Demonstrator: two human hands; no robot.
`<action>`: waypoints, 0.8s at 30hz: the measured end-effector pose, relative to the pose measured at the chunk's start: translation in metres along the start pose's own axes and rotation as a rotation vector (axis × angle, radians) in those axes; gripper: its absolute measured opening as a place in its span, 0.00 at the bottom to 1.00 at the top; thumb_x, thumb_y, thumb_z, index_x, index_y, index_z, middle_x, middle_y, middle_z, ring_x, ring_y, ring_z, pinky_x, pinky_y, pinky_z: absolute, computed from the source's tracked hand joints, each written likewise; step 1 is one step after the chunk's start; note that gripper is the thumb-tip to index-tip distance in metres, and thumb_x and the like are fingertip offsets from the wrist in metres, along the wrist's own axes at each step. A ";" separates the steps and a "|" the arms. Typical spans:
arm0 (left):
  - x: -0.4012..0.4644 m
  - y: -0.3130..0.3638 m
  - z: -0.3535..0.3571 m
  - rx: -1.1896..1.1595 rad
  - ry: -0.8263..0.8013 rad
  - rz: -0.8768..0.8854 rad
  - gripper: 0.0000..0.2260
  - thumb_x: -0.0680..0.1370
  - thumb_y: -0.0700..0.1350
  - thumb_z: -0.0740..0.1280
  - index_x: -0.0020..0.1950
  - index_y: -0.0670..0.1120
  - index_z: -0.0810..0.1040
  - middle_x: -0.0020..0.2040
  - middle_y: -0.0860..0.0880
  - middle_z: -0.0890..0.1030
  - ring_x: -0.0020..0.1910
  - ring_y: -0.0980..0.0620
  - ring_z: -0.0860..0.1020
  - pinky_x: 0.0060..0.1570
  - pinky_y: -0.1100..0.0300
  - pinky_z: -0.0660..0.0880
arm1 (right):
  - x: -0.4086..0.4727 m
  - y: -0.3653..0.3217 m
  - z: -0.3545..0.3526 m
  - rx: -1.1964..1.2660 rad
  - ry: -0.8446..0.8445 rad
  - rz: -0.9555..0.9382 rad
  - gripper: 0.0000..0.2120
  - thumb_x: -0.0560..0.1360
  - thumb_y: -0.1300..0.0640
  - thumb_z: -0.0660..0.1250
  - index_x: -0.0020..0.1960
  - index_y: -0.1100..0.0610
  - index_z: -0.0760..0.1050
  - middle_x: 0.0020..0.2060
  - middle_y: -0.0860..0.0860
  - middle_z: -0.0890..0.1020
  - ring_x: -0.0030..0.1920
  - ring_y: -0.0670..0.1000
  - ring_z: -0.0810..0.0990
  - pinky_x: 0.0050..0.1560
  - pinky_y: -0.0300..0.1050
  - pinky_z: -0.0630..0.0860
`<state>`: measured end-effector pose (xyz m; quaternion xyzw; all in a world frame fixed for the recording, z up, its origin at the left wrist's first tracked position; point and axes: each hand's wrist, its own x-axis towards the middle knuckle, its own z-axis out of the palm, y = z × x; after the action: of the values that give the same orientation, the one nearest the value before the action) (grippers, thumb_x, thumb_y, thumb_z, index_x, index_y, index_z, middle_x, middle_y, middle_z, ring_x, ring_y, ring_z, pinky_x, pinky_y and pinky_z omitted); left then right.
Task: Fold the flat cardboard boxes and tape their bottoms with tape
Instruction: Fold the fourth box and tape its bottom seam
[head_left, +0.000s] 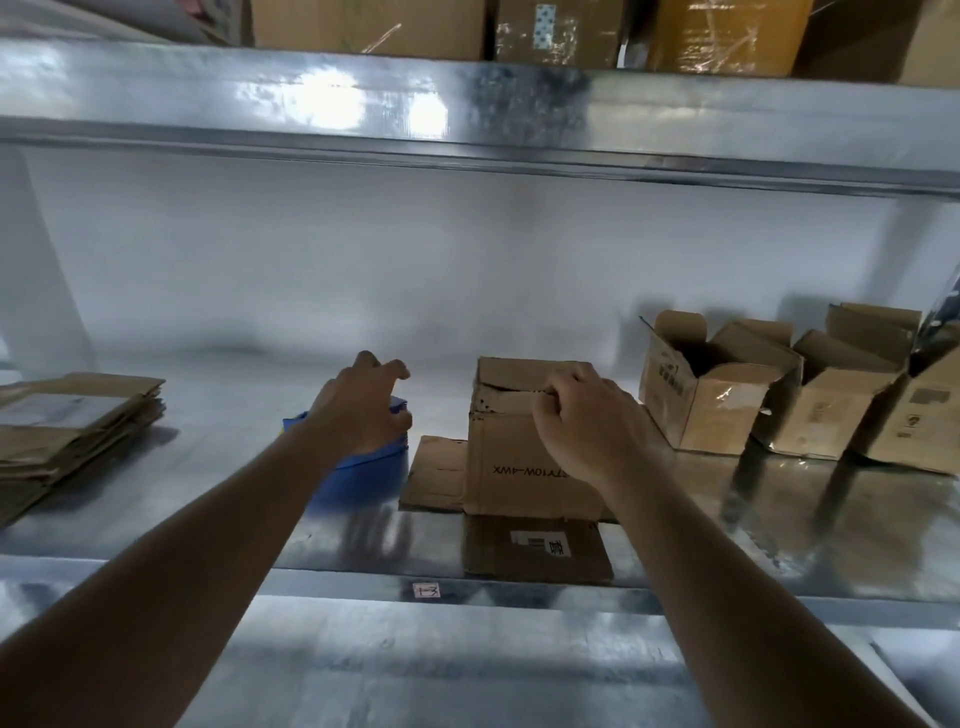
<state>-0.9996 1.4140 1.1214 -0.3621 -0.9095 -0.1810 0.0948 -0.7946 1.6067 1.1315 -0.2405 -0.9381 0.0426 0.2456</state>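
Note:
A small brown cardboard box (514, 467) stands upside down in the middle of the metal shelf (208, 509), its lower flaps spread flat around it. My right hand (582, 421) rests on its top edge with the fingers curled over the folded-in bottom flaps. To its left sits a blue tape dispenser (363, 470). My left hand (363, 405) hovers over the dispenser with fingers spread, touching or nearly touching its top; a grip cannot be made out. A stack of flat cardboard boxes (72, 431) lies at the far left of the shelf.
Three folded boxes (727, 400) with open top flaps stand in a row at the right of the shelf. A metal shelf board (467, 119) runs overhead with more cartons on it. The shelf's front lip carries a small label (426, 591).

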 end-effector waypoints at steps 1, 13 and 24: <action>-0.002 -0.009 -0.001 0.072 -0.026 -0.051 0.27 0.76 0.54 0.72 0.74 0.54 0.70 0.68 0.45 0.70 0.61 0.43 0.77 0.61 0.49 0.74 | 0.001 -0.003 0.002 0.021 -0.001 0.000 0.19 0.82 0.44 0.50 0.57 0.51 0.77 0.58 0.48 0.76 0.54 0.51 0.76 0.53 0.50 0.75; -0.020 -0.072 0.005 -0.044 -0.101 -0.140 0.13 0.79 0.42 0.69 0.63 0.49 0.75 0.53 0.44 0.81 0.48 0.43 0.78 0.47 0.51 0.77 | 0.009 -0.018 0.005 0.038 0.003 0.017 0.22 0.82 0.42 0.52 0.68 0.41 0.79 0.65 0.49 0.75 0.61 0.53 0.78 0.56 0.51 0.77; -0.021 -0.066 -0.031 -0.608 0.094 0.259 0.24 0.74 0.31 0.75 0.53 0.61 0.79 0.51 0.63 0.82 0.48 0.60 0.77 0.50 0.64 0.74 | 0.008 -0.018 0.006 0.024 0.015 -0.087 0.20 0.84 0.47 0.52 0.63 0.48 0.81 0.64 0.48 0.78 0.64 0.51 0.76 0.59 0.48 0.74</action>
<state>-1.0288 1.3438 1.1263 -0.4775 -0.7550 -0.4470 0.0462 -0.8107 1.5951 1.1335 -0.1969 -0.9452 0.0414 0.2569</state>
